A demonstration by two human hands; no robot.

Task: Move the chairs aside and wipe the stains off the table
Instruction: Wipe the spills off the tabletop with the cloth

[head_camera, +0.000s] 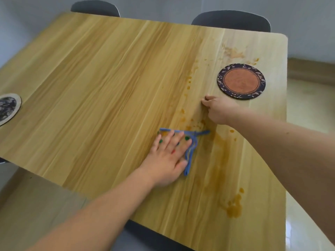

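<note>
Flat on the wood, my left hand [167,159] presses a thin cloth [189,153] against the table [101,84], fingers straight and spread, thumb lying along the cloth's blue-edged right side. Coloured spots on the cloth show between my fingers, and its blue hem runs across just past my fingertips, with a loose strip trailing off to the right.

Nearer to me than that hand, low on the right side of the tabletop, I see a dark orange stain [234,207] with a paler smear rising from it toward the cloth. None of this patch touches the cloth.

Just beyond the cloth and slightly right, small orange drips [194,124] lie between my two hands. My right hand [218,110] rests on the table past them, its fingers curled under into a loose fist that grips nothing I can make out.

Just beyond the right hand sits a round coaster [241,80] with a dark leafy rim and a rust-coloured centre, close to my knuckles but apart from them. A faint stain [233,53] lies farther on, near the far right corner. Another round mat [8,108] is cut off by the left border.

Two dark chair backs [231,19] stand against the table's far edge, and part of another dark chair [150,236] shows under the near edge.
</note>
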